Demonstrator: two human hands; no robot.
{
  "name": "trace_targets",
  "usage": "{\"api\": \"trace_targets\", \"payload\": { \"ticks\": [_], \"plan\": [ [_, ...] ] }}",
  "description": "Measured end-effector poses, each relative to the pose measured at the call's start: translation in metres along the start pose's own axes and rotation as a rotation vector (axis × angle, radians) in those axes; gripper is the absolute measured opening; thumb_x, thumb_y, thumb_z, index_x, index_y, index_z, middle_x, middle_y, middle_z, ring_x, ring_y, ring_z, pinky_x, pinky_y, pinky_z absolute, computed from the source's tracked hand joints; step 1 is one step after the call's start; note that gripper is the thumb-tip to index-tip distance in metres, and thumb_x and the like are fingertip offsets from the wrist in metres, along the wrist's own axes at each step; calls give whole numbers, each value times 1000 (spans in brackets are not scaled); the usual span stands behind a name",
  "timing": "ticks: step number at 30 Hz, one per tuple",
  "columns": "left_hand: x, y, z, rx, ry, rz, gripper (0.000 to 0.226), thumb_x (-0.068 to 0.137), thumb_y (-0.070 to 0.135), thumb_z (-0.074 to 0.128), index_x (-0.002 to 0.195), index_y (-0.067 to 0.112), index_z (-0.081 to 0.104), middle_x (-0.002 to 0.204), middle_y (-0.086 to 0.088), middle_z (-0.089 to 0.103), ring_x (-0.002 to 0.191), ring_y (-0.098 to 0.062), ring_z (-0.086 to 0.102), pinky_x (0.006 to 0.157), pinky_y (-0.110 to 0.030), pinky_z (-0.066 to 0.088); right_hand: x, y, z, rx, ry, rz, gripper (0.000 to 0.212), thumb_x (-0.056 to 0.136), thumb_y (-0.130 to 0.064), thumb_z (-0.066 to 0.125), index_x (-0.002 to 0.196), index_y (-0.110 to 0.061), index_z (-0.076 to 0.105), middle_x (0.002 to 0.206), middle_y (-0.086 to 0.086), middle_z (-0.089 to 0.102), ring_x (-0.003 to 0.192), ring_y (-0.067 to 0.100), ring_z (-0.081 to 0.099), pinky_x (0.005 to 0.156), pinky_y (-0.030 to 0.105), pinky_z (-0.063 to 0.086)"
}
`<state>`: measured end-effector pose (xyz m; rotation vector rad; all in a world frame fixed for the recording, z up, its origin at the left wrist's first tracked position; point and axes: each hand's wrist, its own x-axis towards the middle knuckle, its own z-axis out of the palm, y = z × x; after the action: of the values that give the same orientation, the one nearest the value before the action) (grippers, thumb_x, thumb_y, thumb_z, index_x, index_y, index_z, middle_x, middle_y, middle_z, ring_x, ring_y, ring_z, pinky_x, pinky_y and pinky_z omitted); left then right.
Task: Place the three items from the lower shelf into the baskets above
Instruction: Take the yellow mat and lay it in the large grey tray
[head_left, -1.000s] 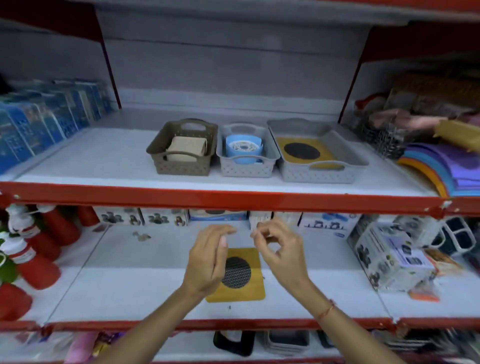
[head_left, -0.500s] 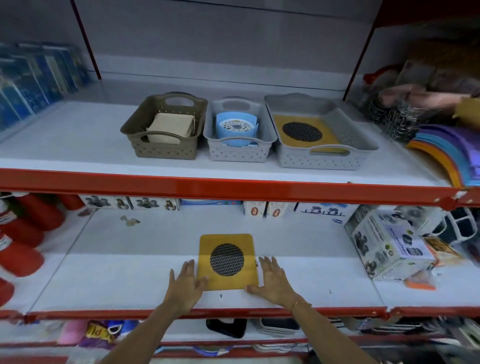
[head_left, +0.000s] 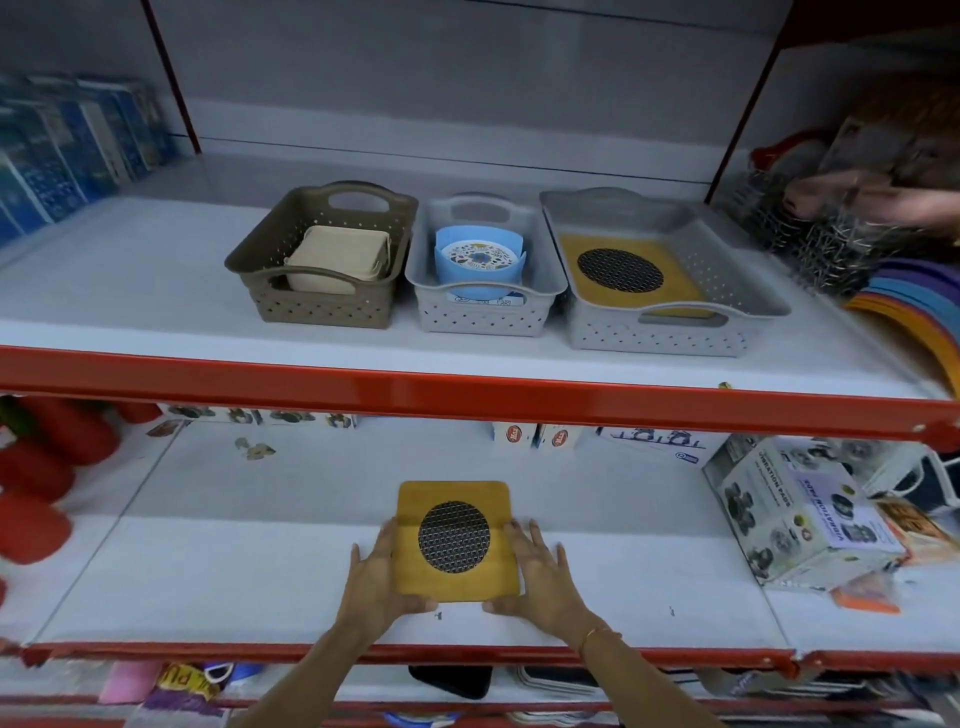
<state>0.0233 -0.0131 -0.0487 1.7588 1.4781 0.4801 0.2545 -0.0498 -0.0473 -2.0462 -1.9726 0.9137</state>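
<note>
A yellow square mat with a black mesh disc (head_left: 456, 540) is at the front of the lower shelf, its near edge held from both sides. My left hand (head_left: 377, 579) grips its left edge and my right hand (head_left: 540, 574) grips its right edge. Above stand three baskets side by side. The brown basket (head_left: 322, 299) holds a beige square pad (head_left: 337, 260). The small grey basket (head_left: 483, 314) holds a blue round item (head_left: 478, 262). The wide grey basket (head_left: 670, 332) holds another yellow mat with a black disc (head_left: 621, 273).
A red shelf rail (head_left: 467, 395) crosses between the two shelves. Red bottles (head_left: 47, 467) stand at lower left, printed boxes (head_left: 800, 514) at lower right. Blue packs (head_left: 62, 150) sit upper left, wire items and coloured sheets (head_left: 904, 306) upper right.
My hands came down from in front of the shelf rail onto the lower shelf beside the yellow mat. Both now clasp its side edges.
</note>
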Motion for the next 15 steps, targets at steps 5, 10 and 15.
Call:
{"api": "trace_targets", "payload": {
  "ticks": [5,10,15],
  "plan": [
    [-8,-1,4,-100,52,-78,130,52,28,93,150,15,9,139,-4,52,132,-30,40,115,-40,25,-6,-7,-1,191,22,3,115,66,-36,83,152,-21,8,160,-4,18,149,16,11,122,46,-1],
    [-25,1,-3,-251,99,-40,138,49,16,94,150,10,0,147,-4,40,127,-23,47,104,-33,42,-26,-19,6,409,79,49,112,58,-21,86,146,-37,19,120,-22,57,106,1,54,81,2,39],
    [-47,10,-23,-341,69,44,144,38,30,93,150,14,3,139,21,33,123,-6,42,85,3,37,-53,-32,4,569,201,-1,98,70,-2,80,140,-41,24,117,-23,54,99,-2,61,68,3,48]
  ]
}}
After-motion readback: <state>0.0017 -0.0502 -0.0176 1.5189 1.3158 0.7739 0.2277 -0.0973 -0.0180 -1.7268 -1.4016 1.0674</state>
